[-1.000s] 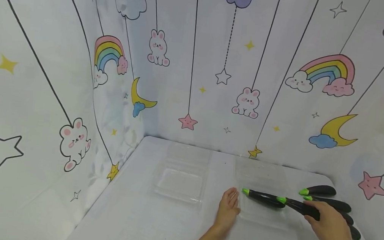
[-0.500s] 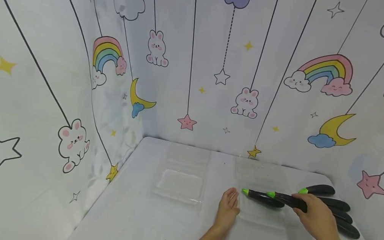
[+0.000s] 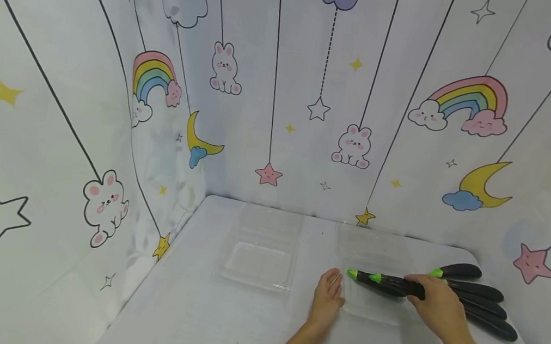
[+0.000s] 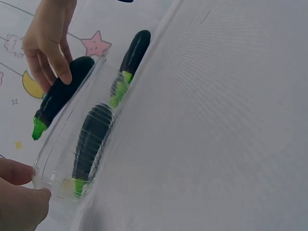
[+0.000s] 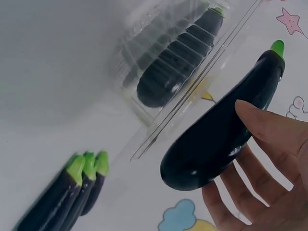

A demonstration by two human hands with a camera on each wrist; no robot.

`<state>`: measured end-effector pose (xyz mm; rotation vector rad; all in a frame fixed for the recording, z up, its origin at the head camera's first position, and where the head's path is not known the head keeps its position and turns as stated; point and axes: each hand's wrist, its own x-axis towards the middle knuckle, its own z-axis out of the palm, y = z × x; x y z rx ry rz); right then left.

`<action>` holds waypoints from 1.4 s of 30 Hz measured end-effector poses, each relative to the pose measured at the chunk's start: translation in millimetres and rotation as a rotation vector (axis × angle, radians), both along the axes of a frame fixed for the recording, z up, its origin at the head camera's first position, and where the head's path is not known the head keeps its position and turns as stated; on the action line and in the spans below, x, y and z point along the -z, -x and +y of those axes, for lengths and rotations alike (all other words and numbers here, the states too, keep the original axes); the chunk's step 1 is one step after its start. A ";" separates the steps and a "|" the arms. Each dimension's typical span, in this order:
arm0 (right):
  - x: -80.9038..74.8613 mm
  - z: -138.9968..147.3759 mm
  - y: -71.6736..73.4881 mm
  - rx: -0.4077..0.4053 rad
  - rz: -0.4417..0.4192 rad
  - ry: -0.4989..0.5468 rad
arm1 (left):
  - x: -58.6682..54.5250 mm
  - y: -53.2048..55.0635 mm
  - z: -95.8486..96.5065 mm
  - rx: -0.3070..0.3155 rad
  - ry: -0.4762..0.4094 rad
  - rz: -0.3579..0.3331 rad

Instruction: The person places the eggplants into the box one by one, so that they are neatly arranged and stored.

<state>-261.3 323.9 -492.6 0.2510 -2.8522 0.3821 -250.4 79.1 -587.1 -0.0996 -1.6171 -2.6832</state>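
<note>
Right wrist view: narrow gap, center, between container rim [image 5: 176, 111] and glossy black eggplant [image 5: 209, 134]; right hand [image 3: 438, 307] curls round it. Left hand [image 3: 327, 303], fingers extended, touches container.

Eggplants come to six: one held eggplant [image 5: 219, 127] in the right hand [image 3: 440, 311], one boxed eggplant [image 5: 180, 62] and four loose eggplants [image 3: 493, 325] on the single table [image 3: 238, 321]. Clear plastic containers number two, the left container [image 3: 259, 265] and the right container [image 3: 372, 313]. Hands: two, counting the left hand [image 3: 327, 303]. Printed rabbits [image 3: 223, 77] total four (one cut off at the head view's right edge), rainbows [image 3: 474, 95] two, crescent moons [image 3: 475, 181] two, pink stars [image 3: 268, 175] two.
</note>
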 end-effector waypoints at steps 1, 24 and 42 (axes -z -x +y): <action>0.4 -2.3 0.7 -0.004 -0.004 0.001 | -0.1 0.1 -0.2 -0.001 0.001 -0.001; 31.5 -20.1 19.8 -0.084 0.019 0.014 | -5.7 -1.2 -0.8 -0.002 -0.030 -0.021; 46.9 -22.6 27.9 -0.079 -0.007 0.002 | -3.1 -0.6 0.0 -0.003 -0.019 0.000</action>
